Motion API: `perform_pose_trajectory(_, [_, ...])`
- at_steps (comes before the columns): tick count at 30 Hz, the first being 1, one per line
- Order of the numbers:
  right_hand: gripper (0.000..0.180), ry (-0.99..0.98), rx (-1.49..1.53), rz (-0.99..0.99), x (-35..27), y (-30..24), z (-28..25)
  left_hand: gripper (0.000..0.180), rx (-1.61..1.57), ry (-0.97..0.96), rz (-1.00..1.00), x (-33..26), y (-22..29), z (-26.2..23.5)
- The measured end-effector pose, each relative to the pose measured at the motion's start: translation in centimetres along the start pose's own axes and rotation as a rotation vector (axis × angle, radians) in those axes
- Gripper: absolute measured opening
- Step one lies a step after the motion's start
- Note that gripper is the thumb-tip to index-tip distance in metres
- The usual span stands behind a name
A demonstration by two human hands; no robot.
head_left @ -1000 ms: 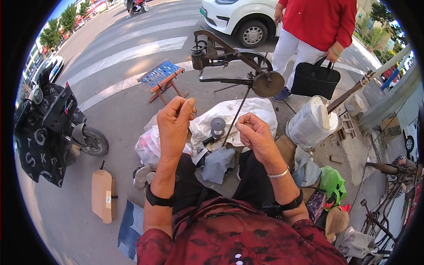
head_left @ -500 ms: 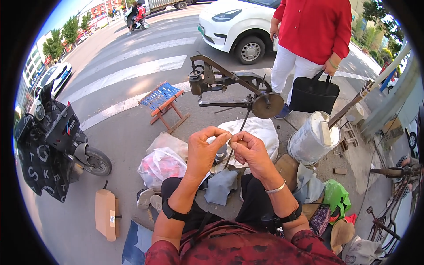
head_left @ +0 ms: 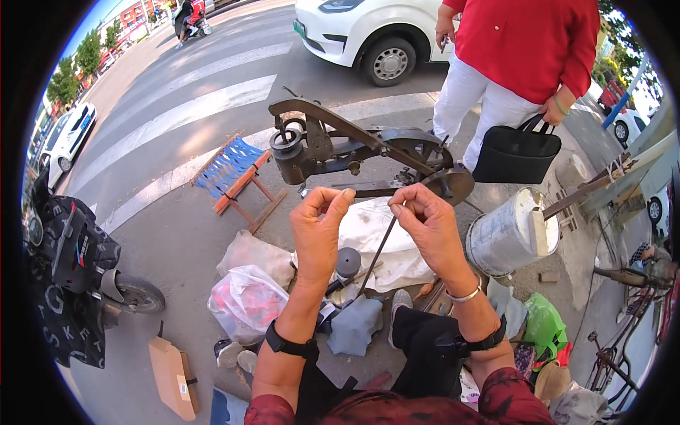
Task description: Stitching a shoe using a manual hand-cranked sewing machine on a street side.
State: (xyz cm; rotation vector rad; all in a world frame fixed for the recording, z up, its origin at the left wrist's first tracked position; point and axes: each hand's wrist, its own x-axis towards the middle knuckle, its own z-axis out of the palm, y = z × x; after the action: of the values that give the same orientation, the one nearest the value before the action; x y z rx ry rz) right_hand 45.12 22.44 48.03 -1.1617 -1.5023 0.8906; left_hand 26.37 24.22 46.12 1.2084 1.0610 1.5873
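Observation:
Both hands are raised over my lap, a short gap apart. My left hand is closed, thumb and forefinger pinched together. My right hand makes a similar pinch. Whatever lies between the fingertips, if anything, is too fine to make out. Just beyond them stands a dark metal hand-cranked sewing machine with a long arm and a round wheel. Beneath the hands are a white cloth, a grey-capped cylinder and a blue-grey fabric piece.
A folding stool with blue webbing stands left of the machine. A person in red holds a black bag at the far right. Plastic bags, a white bucket, a cardboard box and a scooter surround me.
My hands have moved apart from where their fingertips met. The sewing machine now appears larger and further left as the view has shifted. My knees have spread wider.

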Motion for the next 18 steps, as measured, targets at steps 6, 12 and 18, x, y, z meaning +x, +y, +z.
perform_pose_trajectory(6, [0.01, 0.203, -0.511, -0.206, 5.8, 1.1, -1.8, 0.011, -0.098, 0.041, -0.027, 4.3, -2.8, 0.3])
perform_pose_trajectory(12, [0.01, 0.269, -0.662, -0.392, 10.1, 2.5, -1.3, 0.024, -0.061, 0.021, -0.073, 6.5, -3.6, 1.9])
perform_pose_trajectory(18, [0.01, 0.255, -0.802, -0.439, 12.0, 2.7, -1.8, 0.036, 0.097, -0.075, -0.19, 8.4, -2.9, 1.9])
